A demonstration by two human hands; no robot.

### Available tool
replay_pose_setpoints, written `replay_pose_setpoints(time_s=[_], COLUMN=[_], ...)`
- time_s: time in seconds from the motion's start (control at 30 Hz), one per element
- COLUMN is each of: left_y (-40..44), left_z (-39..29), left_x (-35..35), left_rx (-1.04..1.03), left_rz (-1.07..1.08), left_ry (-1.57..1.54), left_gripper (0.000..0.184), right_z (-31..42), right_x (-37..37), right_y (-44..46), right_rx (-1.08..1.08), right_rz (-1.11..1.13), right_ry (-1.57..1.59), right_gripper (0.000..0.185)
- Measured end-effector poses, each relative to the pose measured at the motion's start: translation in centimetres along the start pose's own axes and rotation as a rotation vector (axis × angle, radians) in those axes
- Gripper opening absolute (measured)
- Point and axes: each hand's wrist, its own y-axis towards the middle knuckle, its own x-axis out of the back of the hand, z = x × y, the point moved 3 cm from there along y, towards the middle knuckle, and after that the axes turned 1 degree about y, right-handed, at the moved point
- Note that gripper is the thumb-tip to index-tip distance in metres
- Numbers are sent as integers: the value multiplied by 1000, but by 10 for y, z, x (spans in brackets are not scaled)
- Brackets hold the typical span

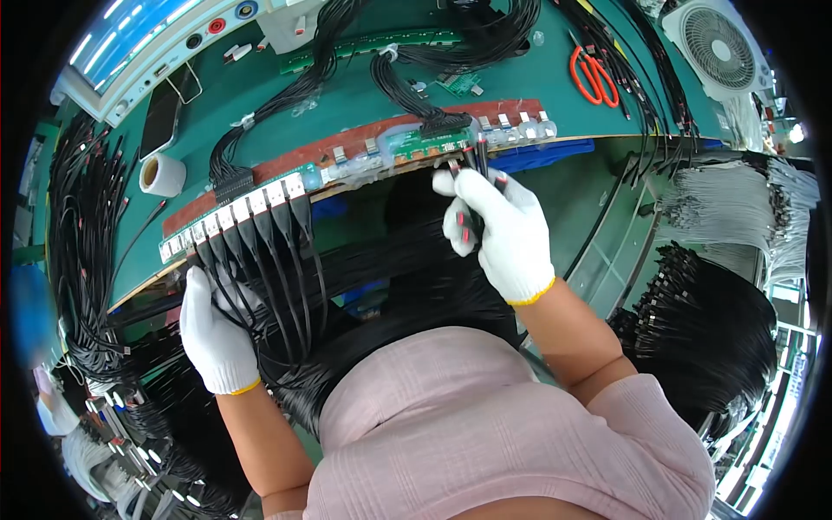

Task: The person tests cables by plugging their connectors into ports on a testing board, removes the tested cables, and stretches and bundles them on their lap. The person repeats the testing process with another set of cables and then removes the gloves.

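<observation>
White gloves with yellow cuffs cover both hands. My left hand (212, 334) is at the left end of the connector row (234, 217), its fingers round black cables just below the white sockets. Several black cables (276, 251) hang from that row. My right hand (503, 225) holds a few black cable ends with red-marked tips, in front of the green circuit board (429, 143) at the middle of the bench edge. Some fingertips of my left hand are hidden behind the cables.
Red-handled scissors (594, 76), a phone (162, 120), a white tape roll (162, 175) and a small fan (718, 48) lie or stand on the green bench (520, 91). Cable bundles (82, 234) hang at the left; more black cables (702, 334) are at the right.
</observation>
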Motion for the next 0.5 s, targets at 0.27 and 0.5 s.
replay_pose_setpoints(time_s=[0.27, 0.5], left_y=[16, 76], left_z=[-4, 11], left_x=[10, 46], left_rx=[116, -96], left_rz=[86, 77], left_ry=[38, 232], left_gripper=[48, 51], right_z=[-8, -3], right_x=[-5, 2], right_y=[3, 5], right_rx=[10, 47], right_rz=[9, -28], right_ry=[109, -21], right_gripper=[23, 24])
